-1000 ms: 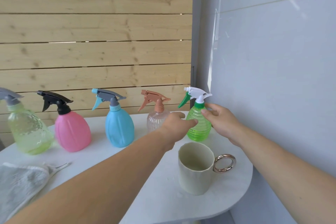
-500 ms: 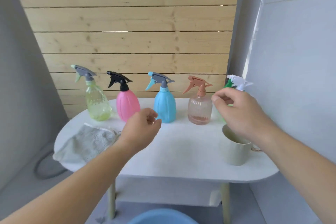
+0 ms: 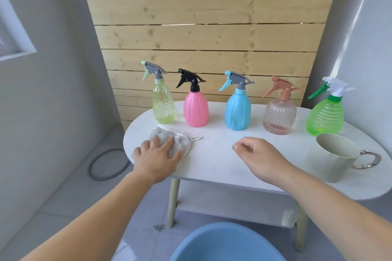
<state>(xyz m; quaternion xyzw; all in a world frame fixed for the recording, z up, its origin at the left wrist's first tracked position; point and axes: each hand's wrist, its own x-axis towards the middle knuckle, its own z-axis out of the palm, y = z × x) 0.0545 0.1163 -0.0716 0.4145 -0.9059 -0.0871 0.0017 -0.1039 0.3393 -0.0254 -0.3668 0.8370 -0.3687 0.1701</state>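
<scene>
My left hand (image 3: 158, 155) lies flat with spread fingers on a grey cloth (image 3: 180, 141) at the left end of a white oval table (image 3: 212, 161). My right hand (image 3: 257, 155) hovers over the table's middle with loosely curled fingers, holding nothing. Along the back stand several spray bottles: pale yellow-green (image 3: 163, 108), pink (image 3: 195, 108), blue (image 3: 237, 110), clear peach (image 3: 279, 115) and bright green (image 3: 325, 117). A cream mug (image 3: 335, 160) with a metal ring handle stands in front of the green bottle.
A blue basin (image 3: 224, 243) sits on the floor below the table's front edge. A grey ring (image 3: 107, 164) lies on the floor to the left. Wooden slats stand behind the table, grey walls at both sides. A lower shelf runs under the tabletop.
Both hands left the green bottle. My left hand swung left and came down on the grey cloth; my right hand drew back to the table's middle. The view pulled back and turned left.
</scene>
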